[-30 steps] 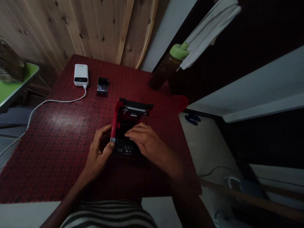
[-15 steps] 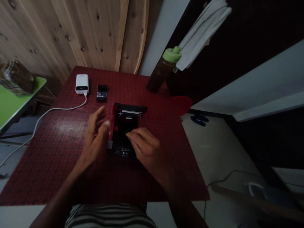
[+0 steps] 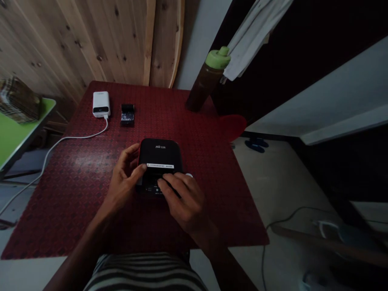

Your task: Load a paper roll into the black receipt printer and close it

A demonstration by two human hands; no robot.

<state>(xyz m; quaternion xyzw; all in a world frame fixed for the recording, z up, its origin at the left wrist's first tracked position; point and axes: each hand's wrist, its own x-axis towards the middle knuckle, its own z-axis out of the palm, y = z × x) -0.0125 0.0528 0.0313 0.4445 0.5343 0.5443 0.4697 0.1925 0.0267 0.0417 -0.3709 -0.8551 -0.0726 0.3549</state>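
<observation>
A small black printer (image 3: 160, 155) with its lid down sits mid-table on the red patterned tablecloth (image 3: 91, 178); a white strip shows at its paper slot. My left hand (image 3: 124, 182) rests against the printer's left side, fingers spread and thumb on the top edge. My right hand (image 3: 182, 198) lies over the front panel, fingers stretched onto the buttons. Neither hand grips anything.
A white power bank (image 3: 101, 104) with a white cable (image 3: 60, 139) and a small black device (image 3: 127, 114) lie at the far left of the table. A dark bottle with a green cap (image 3: 209, 79) stands at the far right. A green table (image 3: 15, 129) is left.
The printer's lid, open with a red interior showing before, is now down. My left hand swung off the side, then came back to it; my right hand slid toward the front panel.
</observation>
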